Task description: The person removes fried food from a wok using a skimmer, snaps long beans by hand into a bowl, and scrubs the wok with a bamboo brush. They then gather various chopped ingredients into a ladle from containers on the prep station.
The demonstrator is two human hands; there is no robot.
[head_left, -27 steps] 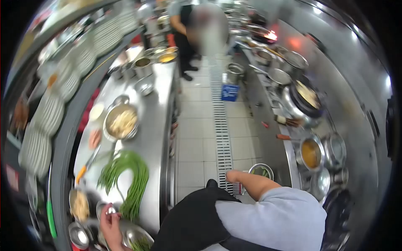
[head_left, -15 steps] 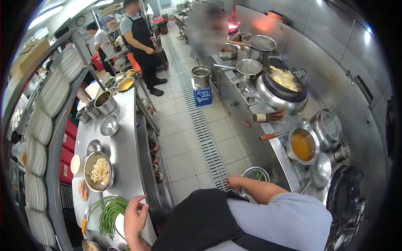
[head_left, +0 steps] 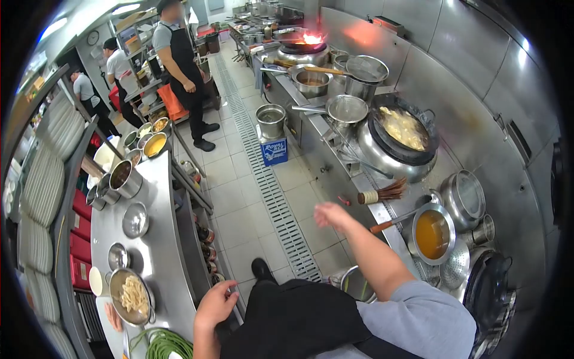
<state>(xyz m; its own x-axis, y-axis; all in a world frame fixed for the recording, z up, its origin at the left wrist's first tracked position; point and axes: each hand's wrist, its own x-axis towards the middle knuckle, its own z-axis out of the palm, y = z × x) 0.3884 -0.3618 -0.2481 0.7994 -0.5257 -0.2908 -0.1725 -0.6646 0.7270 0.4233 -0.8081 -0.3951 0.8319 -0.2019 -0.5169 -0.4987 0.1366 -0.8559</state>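
My right hand (head_left: 332,216) is over the aisle beside the stove's edge, fingers loosely apart and holding nothing. Closest to it are a bamboo brush (head_left: 378,194) and a wooden-handled pot of orange-brown liquid (head_left: 433,234). My left hand (head_left: 216,304) hovers by the prep counter's edge, fingers slightly bent, with nothing in it. Below and left of that hand lies a bunch of long green beans (head_left: 164,346). A metal bowl (head_left: 115,300) with pale strips (head_left: 133,296) stands behind the beans. On the stove, pale food (head_left: 402,127) bubbles in a black wok (head_left: 375,122).
Flames (head_left: 312,39) rise from a far wok. A steel pot (head_left: 270,121) stands on a blue box (head_left: 274,152) in the aisle, along a floor grate (head_left: 272,179). A person in a black apron (head_left: 182,57) stands ahead on the left. Stacked plates (head_left: 45,191) line the left shelf.
My right hand has risen forward from beside the bucket of greens to near the brush. The view has shifted forward. The blurred person at the stove is out of view, leaving the flaming wok visible.
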